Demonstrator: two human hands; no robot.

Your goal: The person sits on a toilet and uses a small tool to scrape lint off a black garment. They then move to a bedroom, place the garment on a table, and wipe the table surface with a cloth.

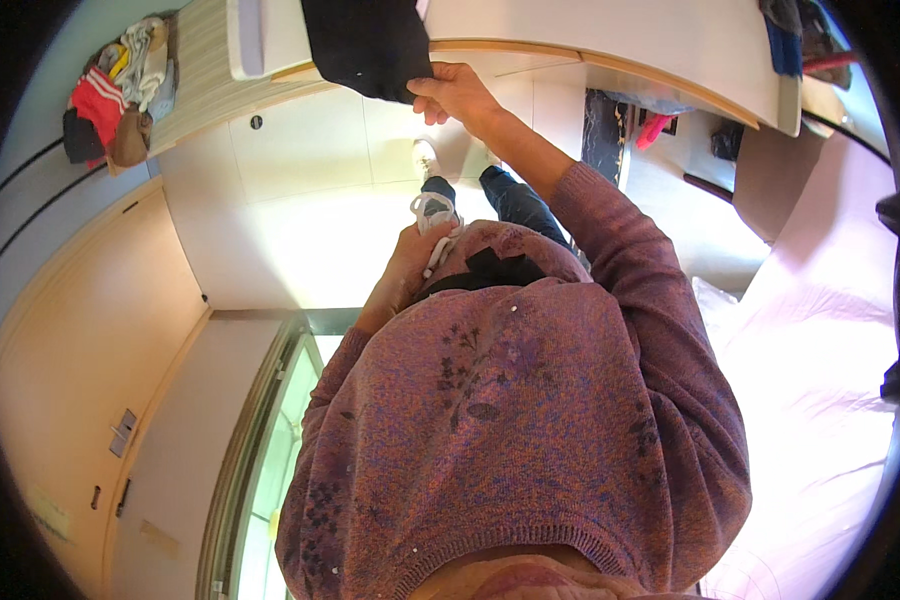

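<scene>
My right hand (454, 94) is stretched out in front of me and pinches the lower right corner of a black cloth (367, 49). The cloth's far end runs out at the top of the view. My left hand (427, 244) is low against my waist, closed on a white item with loop-like straps (435, 206). Its exact kind is hard to make out, and part of it is hidden in my palm. A black bow (502, 266) shows at the waist of my purple knit sweater (495, 405).
A white furniture surface with a wooden edge (510, 47) spans the front. Folded clothes (124, 82) are piled at the far left. A wooden door (97, 322) is on the left, beside a doorway frame (259, 450). A bed with a pale sheet (802, 390) lies to the right.
</scene>
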